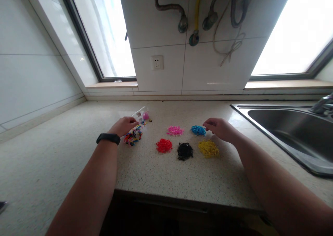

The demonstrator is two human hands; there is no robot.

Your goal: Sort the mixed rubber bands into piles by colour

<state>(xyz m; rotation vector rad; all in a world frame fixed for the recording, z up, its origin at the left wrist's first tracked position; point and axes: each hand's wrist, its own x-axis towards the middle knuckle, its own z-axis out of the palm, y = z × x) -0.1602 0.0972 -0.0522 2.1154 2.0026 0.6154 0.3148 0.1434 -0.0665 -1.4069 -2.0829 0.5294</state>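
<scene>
On a speckled countertop (161, 173) lie small sorted heaps of tiny bands: pink (175, 130), blue (198, 130), red (164, 145), black (185, 151) and yellow (208, 148). A mixed-colour heap (133, 137) lies further left, beside a clear plastic bag (139, 114). My left hand (123, 125), with a black wristband, rests at the mixed heap with its fingers curled; what they pinch is hidden. My right hand (220, 127) hovers just right of the blue heap, fingers pinched together at its edge.
A steel sink (291, 132) with a tap (321, 106) is set into the counter at the right. The tiled wall behind carries a socket (157, 62) and several hoses (197, 17). Windows flank it on both sides. The counter's front edge runs below the heaps.
</scene>
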